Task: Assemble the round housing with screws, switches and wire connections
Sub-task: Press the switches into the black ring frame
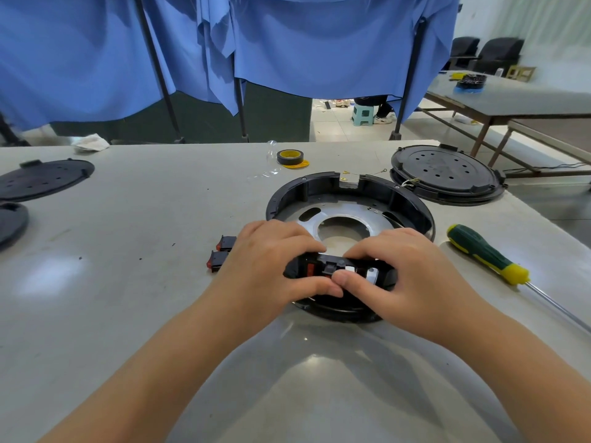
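One switch was being pressed into the round housing by both gripping hands, two switches left unfitted.

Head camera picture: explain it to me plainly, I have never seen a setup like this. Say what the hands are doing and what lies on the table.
There is no machine here, only a person at work. The single picture comes from a camera worn on the head, looking forward and down. The left hand and right hand both grip the near edge of a round housing, black with a metal plate inside, pressing at a switch in its rim. On the grey table lie two spare switches to the left, a green and yellow screwdriver to the right, a roll of tape behind, and a black perforated cover at the far right.
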Demonstrator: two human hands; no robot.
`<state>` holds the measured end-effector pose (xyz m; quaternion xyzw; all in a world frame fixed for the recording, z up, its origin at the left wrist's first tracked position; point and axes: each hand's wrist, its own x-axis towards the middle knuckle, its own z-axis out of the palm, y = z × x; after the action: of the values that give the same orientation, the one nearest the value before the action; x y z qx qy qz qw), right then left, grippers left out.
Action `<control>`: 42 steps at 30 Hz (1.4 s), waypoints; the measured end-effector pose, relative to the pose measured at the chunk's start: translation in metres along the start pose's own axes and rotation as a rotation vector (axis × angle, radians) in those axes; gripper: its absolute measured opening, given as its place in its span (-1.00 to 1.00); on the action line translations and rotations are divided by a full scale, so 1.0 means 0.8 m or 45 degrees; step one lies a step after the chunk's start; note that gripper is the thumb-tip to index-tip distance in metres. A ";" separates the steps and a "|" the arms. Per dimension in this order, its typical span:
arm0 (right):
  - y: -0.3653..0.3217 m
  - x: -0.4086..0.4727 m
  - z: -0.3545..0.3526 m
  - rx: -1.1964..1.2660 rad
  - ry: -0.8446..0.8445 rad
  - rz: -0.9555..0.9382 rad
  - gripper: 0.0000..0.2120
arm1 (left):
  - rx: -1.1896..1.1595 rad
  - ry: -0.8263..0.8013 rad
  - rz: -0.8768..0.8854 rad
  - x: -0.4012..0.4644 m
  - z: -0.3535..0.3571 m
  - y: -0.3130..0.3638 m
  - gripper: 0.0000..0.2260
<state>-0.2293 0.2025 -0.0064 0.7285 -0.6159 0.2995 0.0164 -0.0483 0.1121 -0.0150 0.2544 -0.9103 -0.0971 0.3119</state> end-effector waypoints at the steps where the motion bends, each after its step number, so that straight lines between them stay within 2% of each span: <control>1: 0.000 0.000 0.000 0.002 0.001 0.005 -0.64 | -0.012 0.012 0.001 0.000 0.001 -0.001 -0.51; 14: 0.001 0.000 0.006 0.037 0.057 0.067 -0.65 | -0.061 0.128 -0.020 0.004 0.010 0.000 -0.59; 19: 0.000 0.001 0.004 0.036 0.041 0.067 -0.67 | -0.050 0.056 0.006 0.006 0.005 -0.003 -0.60; 25: 0.000 -0.001 -0.003 -0.021 -0.035 0.066 -0.83 | -0.153 -0.028 -0.032 0.001 -0.006 -0.008 -0.76; 42: -0.009 -0.001 0.001 -0.054 -0.016 0.176 -0.83 | -0.130 -0.038 -0.059 0.001 -0.008 -0.006 -0.72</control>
<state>-0.2223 0.2046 -0.0049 0.6856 -0.6709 0.2823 0.0072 -0.0432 0.1079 -0.0114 0.2578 -0.9026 -0.1545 0.3083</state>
